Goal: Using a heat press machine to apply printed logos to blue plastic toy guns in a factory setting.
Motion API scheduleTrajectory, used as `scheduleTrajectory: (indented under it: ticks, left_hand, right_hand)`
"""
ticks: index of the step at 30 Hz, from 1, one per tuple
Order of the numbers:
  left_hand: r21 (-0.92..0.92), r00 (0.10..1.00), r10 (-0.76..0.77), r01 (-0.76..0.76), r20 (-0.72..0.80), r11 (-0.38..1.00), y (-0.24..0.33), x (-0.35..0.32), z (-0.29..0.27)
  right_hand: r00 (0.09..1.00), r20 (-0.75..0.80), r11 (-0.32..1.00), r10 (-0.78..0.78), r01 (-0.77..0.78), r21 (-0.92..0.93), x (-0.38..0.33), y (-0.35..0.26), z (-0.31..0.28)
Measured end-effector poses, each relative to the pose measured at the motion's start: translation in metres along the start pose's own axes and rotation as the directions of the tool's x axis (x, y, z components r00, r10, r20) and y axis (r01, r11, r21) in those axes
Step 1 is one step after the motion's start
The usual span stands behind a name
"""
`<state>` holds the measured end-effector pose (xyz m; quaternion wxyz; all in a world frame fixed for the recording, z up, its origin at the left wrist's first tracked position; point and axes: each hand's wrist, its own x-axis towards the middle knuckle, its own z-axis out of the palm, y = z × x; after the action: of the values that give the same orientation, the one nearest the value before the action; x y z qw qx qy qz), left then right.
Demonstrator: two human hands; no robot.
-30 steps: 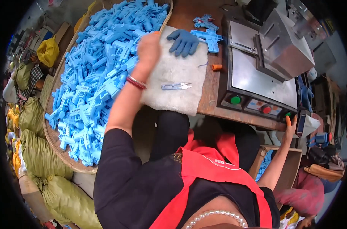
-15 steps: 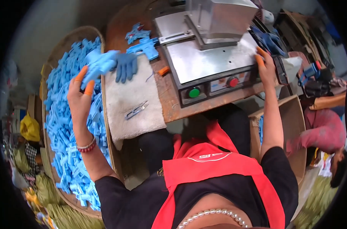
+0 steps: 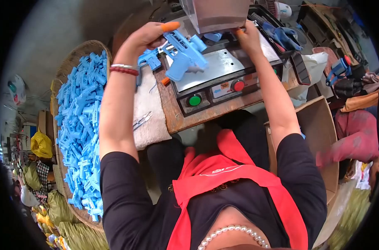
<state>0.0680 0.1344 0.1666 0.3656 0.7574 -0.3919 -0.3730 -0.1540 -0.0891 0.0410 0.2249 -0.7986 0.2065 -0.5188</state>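
My left hand point(image 3: 149, 35), with an orange cover on a fingertip, is closed on a light-blue toy gun point(image 3: 182, 52) above the left part of the machine's metal plate point(image 3: 222, 62). Dark lettering marks the gun's side; whether a second piece overlaps it I cannot tell. Up against the lower edge of the machine's clear-sided box point(image 3: 216, 16) is my right hand point(image 3: 250, 39), its fingers bent and partly hidden. What they grip is out of sight. Another blue piece point(image 3: 213, 36) lies under the box, left of that hand. More toy guns point(image 3: 149, 59) rest beneath my left hand.
A big wicker basket point(image 3: 101, 50) full of blue toy guns stands at left. On the white cloth point(image 3: 149, 104) lies a small cutter point(image 3: 142, 119). The machine front has a green button point(image 3: 194, 100) and a red button point(image 3: 238, 86). A cardboard box point(image 3: 318, 121) and another person point(image 3: 356, 133) are at right.
My left hand has swung from over the basket rightward and up to the machine, carrying the blue toy gun. My right hand has moved from the plate's right edge to the box.
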Motion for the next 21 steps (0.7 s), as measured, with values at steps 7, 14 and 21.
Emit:
scheduleTrajectory:
  ticks: [7,14,21]
  left_hand:
    - [0.595,0.707,0.687,-0.483,-0.169,0.642,-0.095,-0.057,0.059]
    - [0.638,0.516,0.781,-0.479,-0.352,0.604,-0.090,-0.069,0.129]
    - [0.893,0.504,0.830,-0.222,-0.239,0.392,-0.038,0.036,0.140]
  right_hand:
    - [0.991,-0.130,0.851,0.032,-0.095,-0.517,-0.108,-0.106,-0.232]
    - [0.943,-0.133,0.943,0.304,-0.318,-0.101,-0.144,0.016,-0.170]
    - [0.842,0.069,0.835,0.535,-0.540,0.106,-0.131,0.029,-0.117]
